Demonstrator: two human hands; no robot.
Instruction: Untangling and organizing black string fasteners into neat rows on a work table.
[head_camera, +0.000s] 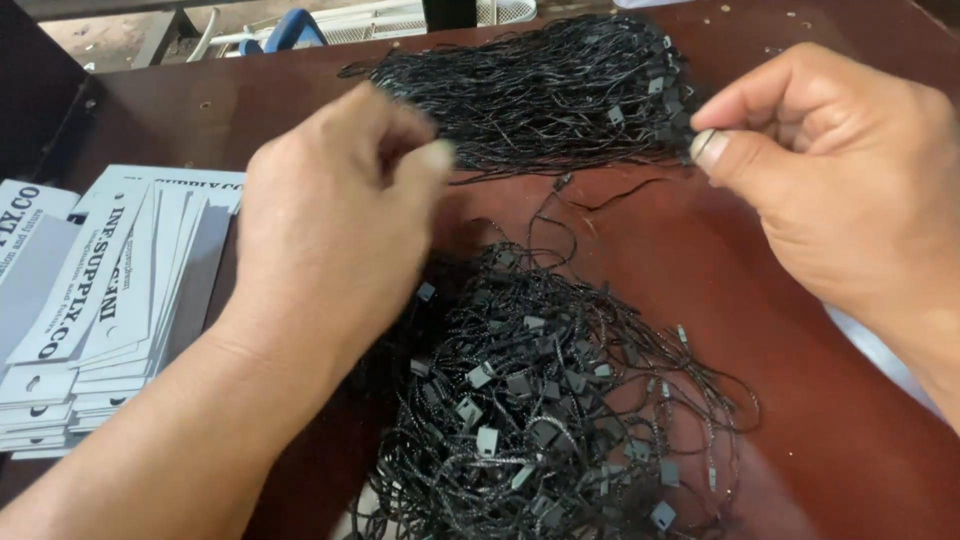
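Reaching: both my hands are up over the far bundle of black string loops (545, 95), which lies on the desk (800, 400) just ahead of my fingers.
Far bundle axis: its strands run mostly side to side, left to right across my view, with the small plastic locks gathered at the right end.
Right hand (840, 180): nearer the lock end; my thumb and forefinger are pinched together in a narrow grip right at the bundle's right edge, touching it; whether a single strand sits in the pinch I cannot tell.
Left hand (335, 215): blurred, fingers curled in, hovering at the bundle's left part; I cannot tell whether this grip holds a strand.
Loose strand (600, 195): one thin black string lies on the desk between my hands, just below the bundle.
Near heap (540, 400): a tangled pile of the same loops, closer to me, below both hands.
Card tags (110, 290): a fanned stack of white printed tags, left of my left forearm, well apart from the strings.
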